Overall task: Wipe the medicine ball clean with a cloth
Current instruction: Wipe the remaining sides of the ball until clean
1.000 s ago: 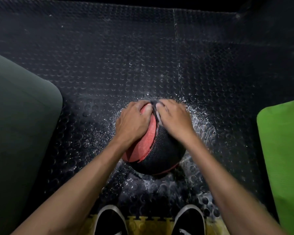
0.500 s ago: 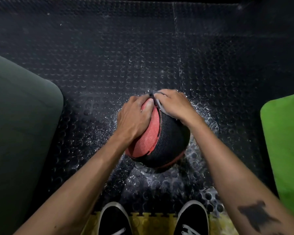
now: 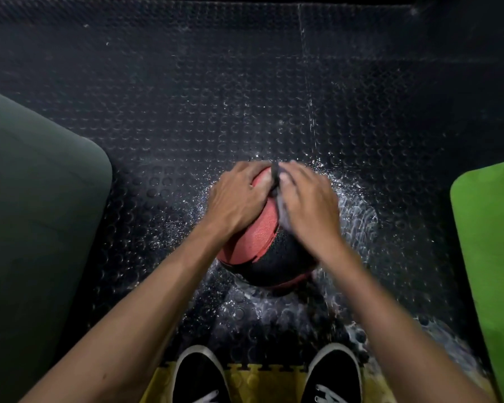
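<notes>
A red and black medicine ball (image 3: 262, 245) sits on the wet black studded floor in front of my feet. My left hand (image 3: 236, 199) lies over its upper left side, fingers curved around the red panel and steadying it. My right hand (image 3: 309, 205) presses a grey cloth (image 3: 277, 184) against the ball's top right. Only a strip of the cloth shows between the two hands; the rest is hidden under my right palm.
A dark green mat (image 3: 38, 228) lies at the left and a bright green mat (image 3: 489, 251) at the right. Water is splashed on the studded floor (image 3: 245, 97) around the ball. My black shoes (image 3: 198, 376) stand on a yellow foam tile (image 3: 259, 382) at the bottom.
My right hand with the cloth has slid back from the ball's far top toward me along its right side. The left hand has stayed on the ball.
</notes>
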